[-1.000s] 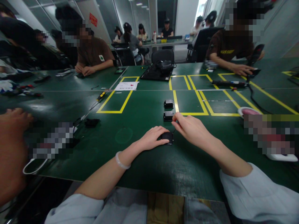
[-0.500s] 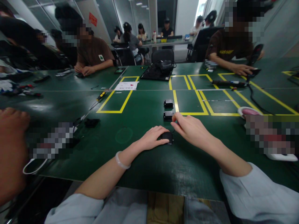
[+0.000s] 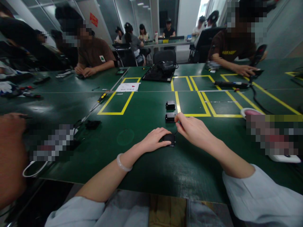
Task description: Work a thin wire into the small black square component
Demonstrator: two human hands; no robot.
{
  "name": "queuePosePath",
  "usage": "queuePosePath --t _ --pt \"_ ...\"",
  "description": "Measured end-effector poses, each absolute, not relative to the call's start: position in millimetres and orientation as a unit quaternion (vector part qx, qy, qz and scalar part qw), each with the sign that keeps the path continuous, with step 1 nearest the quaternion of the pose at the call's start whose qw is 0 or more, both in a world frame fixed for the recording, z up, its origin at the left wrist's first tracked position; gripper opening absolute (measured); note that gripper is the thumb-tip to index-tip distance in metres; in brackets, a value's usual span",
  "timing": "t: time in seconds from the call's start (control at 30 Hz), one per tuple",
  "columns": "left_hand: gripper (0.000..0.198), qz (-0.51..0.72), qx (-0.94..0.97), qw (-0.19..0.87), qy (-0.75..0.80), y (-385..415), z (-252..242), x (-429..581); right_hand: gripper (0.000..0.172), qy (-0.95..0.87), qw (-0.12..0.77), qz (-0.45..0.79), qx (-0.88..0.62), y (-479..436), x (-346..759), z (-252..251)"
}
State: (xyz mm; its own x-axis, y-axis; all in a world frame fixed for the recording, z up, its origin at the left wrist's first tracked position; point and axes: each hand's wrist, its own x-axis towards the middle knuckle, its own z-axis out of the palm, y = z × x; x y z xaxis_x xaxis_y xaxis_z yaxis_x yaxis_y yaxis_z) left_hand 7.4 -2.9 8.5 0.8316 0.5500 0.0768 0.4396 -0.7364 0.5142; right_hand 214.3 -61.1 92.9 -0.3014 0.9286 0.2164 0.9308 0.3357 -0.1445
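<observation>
My left hand (image 3: 156,139) lies over a small flat black part (image 3: 169,139) on the green table, its thumb and fingers on either side of the part, holding it down. Just to the right, my right hand (image 3: 189,127) is closed in a pinch round a thin dark tool (image 3: 176,133), whose tip reaches the part's right edge. Most of the tool is hidden by the fingers. Beyond my hands stand two small black blocks with grey tops, one (image 3: 170,117) nearer and one (image 3: 170,105) behind it.
Yellow tape (image 3: 111,113) marks rectangles on the table. A yellow-black screwdriver (image 3: 102,97) and a paper sheet (image 3: 127,87) lie to the left. A black panel (image 3: 158,74) is at the back. Another person's hand (image 3: 11,126) is at far left; a white-edged device (image 3: 284,158) sits right.
My hands and the black part hold almost the same place. The other person's hand at far left has moved slightly downwards.
</observation>
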Motion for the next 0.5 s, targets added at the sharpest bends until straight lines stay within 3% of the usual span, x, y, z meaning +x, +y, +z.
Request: queuePosePath --t 0.5 --pt "0.044 0.118 0.926 0.244 0.261 -2.0 7.5 7.5 0.02 -0.807 0.112 -0.015 -0.58 -60.9 213.6 93.8"
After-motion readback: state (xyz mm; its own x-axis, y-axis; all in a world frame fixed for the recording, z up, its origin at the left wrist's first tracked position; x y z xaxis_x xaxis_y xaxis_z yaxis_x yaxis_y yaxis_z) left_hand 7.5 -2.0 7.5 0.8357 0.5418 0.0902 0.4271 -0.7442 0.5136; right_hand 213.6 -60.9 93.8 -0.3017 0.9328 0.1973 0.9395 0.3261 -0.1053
